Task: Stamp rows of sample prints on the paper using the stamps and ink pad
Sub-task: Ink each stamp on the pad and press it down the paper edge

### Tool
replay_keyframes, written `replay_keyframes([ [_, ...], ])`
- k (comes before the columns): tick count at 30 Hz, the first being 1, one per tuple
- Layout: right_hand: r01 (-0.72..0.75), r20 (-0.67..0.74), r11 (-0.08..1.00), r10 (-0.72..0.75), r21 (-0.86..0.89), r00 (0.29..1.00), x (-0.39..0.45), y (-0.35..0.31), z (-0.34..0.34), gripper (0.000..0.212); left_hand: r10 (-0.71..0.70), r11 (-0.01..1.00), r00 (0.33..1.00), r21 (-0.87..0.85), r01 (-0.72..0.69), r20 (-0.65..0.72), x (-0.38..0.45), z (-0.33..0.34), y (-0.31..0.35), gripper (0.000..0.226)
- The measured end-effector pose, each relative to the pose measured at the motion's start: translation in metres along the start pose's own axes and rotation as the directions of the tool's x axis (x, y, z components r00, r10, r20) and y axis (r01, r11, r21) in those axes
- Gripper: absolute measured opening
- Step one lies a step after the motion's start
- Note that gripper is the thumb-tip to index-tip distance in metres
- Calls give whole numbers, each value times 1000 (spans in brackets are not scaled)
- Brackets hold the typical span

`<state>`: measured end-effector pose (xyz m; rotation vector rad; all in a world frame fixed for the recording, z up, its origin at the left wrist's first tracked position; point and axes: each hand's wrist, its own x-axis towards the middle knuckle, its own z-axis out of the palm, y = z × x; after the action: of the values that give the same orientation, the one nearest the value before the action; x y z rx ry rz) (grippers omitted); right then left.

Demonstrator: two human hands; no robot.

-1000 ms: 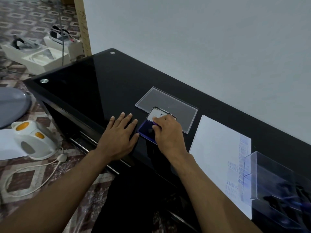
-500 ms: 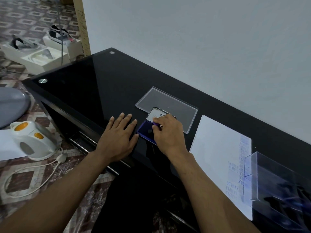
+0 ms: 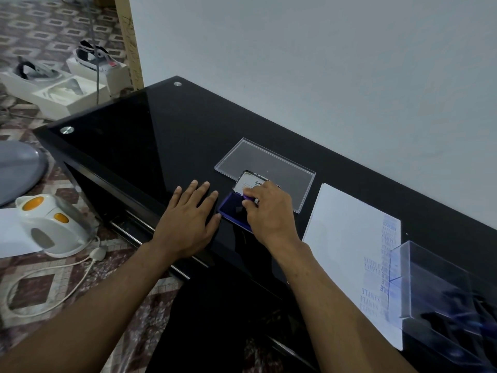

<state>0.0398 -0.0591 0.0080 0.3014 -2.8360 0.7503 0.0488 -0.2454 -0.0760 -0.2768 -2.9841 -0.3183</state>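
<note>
Taking the open blue ink pad [image 3: 233, 211] on the black glass table [image 3: 150, 135] as the landmark: just to its left the left hand [image 3: 188, 219] lies flat with fingers straight, gripping nothing, its fingertips touching the pad's left edge. Over the pad itself the right hand [image 3: 269, 211] pinches a small stamp [image 3: 248, 198] with curled fingers, holding it down at the ink surface; the stamp face is hidden, so contact cannot be confirmed. The pad's raised white-lined lid [image 3: 248, 181] stands behind the fingers, and a clear plastic lid [image 3: 271, 164] lies flat beyond it. Well to the pad's right lies the white paper sheet [image 3: 347, 238], bearing blue "SAMPLE" prints along its right edge only. Further right stands a clear plastic box [image 3: 441, 292] with dark items inside. By my reading this is a re-inking step, with most of the sheet left to fill.
</note>
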Motion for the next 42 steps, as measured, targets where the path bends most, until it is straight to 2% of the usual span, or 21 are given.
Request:
replay_keyframes([
  [19,-35,27,999,35,7,999,-2,-1,-2,27,-10,1000,1000,8,10,0,0,1,1,72],
  [27,-3,-6,1000,3,17,1000,-2,-1,-4,22,-10,1000,1000,-5,10,20,0,-2,1,76],
  [32,-29,14,998,29,52,999,-4,1,-10,28,-12,999,999,-46,15,51,3,-6,1,81],
  [37,-91,-102,987,105,131,989,-23,16,-27,30,30,997,999,-78,-29,15,10,-15,24,77],
  [42,-120,-183,985,142,127,973,-43,49,-63,29,123,987,992,-101,-122,0,21,-17,75,75],
])
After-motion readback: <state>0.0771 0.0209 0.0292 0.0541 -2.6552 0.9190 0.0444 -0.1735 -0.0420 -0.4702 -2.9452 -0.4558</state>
